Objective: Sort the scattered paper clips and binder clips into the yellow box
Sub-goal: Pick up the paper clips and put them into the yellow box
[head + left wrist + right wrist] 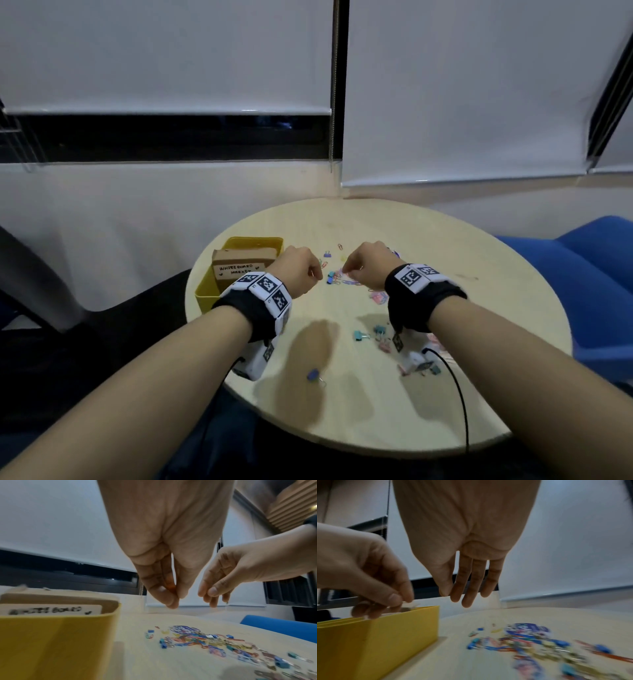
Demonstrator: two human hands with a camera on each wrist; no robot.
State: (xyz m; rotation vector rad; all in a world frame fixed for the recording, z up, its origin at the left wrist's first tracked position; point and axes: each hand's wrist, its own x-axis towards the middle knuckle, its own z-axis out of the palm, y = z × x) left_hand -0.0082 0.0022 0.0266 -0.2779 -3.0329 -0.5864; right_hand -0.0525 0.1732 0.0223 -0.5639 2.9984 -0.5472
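Observation:
The yellow box [205, 294] [51, 642] [385, 635] stands at the table's left side. A heap of coloured paper clips and binder clips [342, 279] [197, 641] [530, 646] lies just right of it. My left hand [318, 274] [176, 599] hovers between box and heap, fingertips pinched on a small orange paper clip [169, 586]. In the right wrist view, the left hand [399, 601] sits close above the box's rim. My right hand [346, 270] [453, 595] hangs over the heap with straight fingers pointing down. I see nothing plainly held in it.
A cardboard box [243, 260] labelled for whiteboard markers fills much of the yellow box. More binder clips [359, 335] and a lone blue one [313, 375] lie nearer me on the round table [376, 411]. A blue chair [582, 274] stands at the right.

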